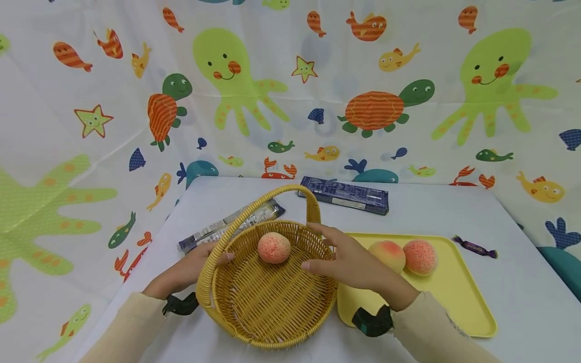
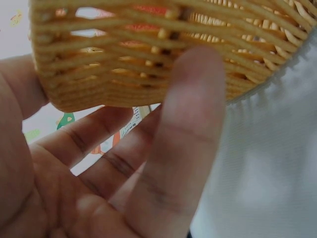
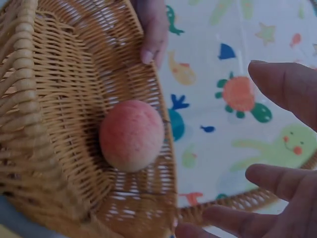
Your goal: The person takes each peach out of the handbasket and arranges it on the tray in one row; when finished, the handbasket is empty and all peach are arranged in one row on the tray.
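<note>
A round wicker basket [image 1: 277,302] with a tall arched handle [image 1: 209,275] stands at the front of the table. One pink-and-yellow peach [image 1: 274,247] lies inside it, near the far wall. My left hand [image 1: 192,266] holds the basket's left side, its thumb over the rim. In the left wrist view the thumb [image 2: 190,119] presses the weave while other fingers pass behind it. My right hand [image 1: 347,259] hovers over the right rim, fingers spread, holding nothing. Right of the basket, two more peaches [image 1: 387,256] [image 1: 420,257] sit on a yellow tray [image 1: 454,312].
Behind the basket lies a dark blue box [image 1: 345,194]. Long shiny packets [image 1: 236,224] are at the back left, partly behind the basket. A small purple-wrapped candy [image 1: 475,247] lies beyond the tray's right edge. A sea-animal curtain [image 1: 317,75] hangs behind the table.
</note>
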The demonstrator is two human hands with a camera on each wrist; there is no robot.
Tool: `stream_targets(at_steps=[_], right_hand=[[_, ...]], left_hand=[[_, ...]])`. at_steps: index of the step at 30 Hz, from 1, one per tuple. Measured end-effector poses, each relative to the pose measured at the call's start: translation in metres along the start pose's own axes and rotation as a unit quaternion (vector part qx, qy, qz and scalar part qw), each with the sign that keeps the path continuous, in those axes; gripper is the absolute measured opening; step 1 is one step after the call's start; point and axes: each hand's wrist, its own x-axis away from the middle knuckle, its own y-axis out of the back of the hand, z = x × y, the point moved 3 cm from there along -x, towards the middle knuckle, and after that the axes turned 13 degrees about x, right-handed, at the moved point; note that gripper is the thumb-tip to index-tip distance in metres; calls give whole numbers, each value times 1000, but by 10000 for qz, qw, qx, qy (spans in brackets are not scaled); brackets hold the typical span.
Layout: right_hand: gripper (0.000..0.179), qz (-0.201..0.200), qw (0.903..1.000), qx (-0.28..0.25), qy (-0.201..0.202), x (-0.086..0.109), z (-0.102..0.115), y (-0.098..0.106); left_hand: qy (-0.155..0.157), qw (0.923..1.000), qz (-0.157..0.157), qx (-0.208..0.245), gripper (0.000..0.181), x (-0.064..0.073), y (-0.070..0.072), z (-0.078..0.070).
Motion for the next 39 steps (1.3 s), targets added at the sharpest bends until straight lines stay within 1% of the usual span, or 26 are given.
stream_targets(at_steps=[4, 9, 13, 17, 21, 24, 27, 30, 39], right_hand=[[83, 107, 9993, 267, 241, -26, 5, -15], [79, 409, 9973, 553, 241, -52, 13, -28], [77, 598, 9956, 679, 250, -67, 19, -33], [77, 729, 9945, 706, 245, -78, 21, -39], [76, 847, 9912, 982, 247, -89, 18, -48], [76, 904, 9876, 1243, 323, -95, 19, -54], [77, 894, 9867, 1316, 334, -98, 22, -57], [76, 822, 9882, 1277, 218, -100, 22, -59], [57, 634, 9905, 1214, -116, -101, 18, -57]], left_hand=[[26, 10000, -16, 26, 46, 0, 0, 2], [-12, 9999, 63, 85, 50, 0, 0, 2], [-48, 9998, 125, 128, 49, -1, -1, 2], [4, 9999, 114, 130, 48, -1, -1, 2], [14, 9999, 85, 128, 47, -1, 0, 3], [-14, 9999, 71, 112, 46, -1, 0, 4], [-24, 9999, 63, 86, 46, -1, -1, 3], [-30, 10000, 52, 69, 46, -1, -1, 2], [-33, 9999, 88, 98, 46, -1, 0, 1]])
